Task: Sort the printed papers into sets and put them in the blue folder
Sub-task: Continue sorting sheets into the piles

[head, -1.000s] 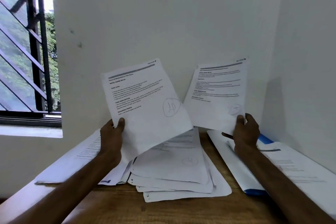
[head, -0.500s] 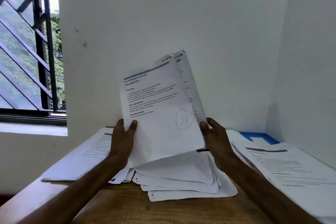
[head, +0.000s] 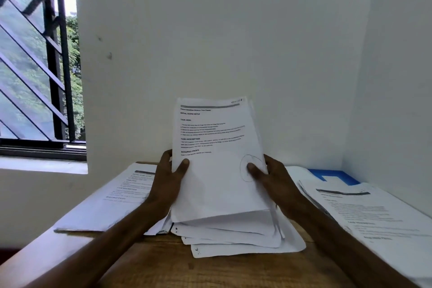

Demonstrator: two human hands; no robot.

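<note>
Both hands hold a small set of printed papers (head: 217,147) upright in the middle of the view, above the table. My left hand (head: 167,179) grips its left edge, thumb on the front sheet. My right hand (head: 271,179) grips the right edge, thumb over a pen-drawn circle. Under the set lies a loose pile of papers (head: 245,238) on the wooden table (head: 163,264). A corner of the blue folder (head: 336,175) shows at the back right, mostly covered by sheets.
More printed sheets (head: 374,220) lie along the right side over the folder, and another sheet (head: 114,201) lies at the left. White walls close the back and right. A barred window (head: 37,65) stands at the left.
The two sheets held apart, one in each hand, have been brought together into one set. The set has dropped lower and stands squared between both hands.
</note>
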